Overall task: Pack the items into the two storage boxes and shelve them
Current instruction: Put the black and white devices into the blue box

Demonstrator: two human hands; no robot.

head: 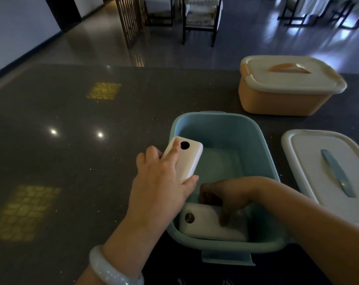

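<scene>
On the dark speckled bench (71, 161), the left hand (160, 182), a pale bangle (110, 270) on its wrist, grips a white power bank (186, 161) over the left rim of the open blue storage box (246, 145). Inside, the right hand (230, 198) has its fingers curled on a second power bank (205, 227). Rightward lie the box's white lid (318, 161) and, farther back, a lidded orange storage box (285, 95).
</scene>
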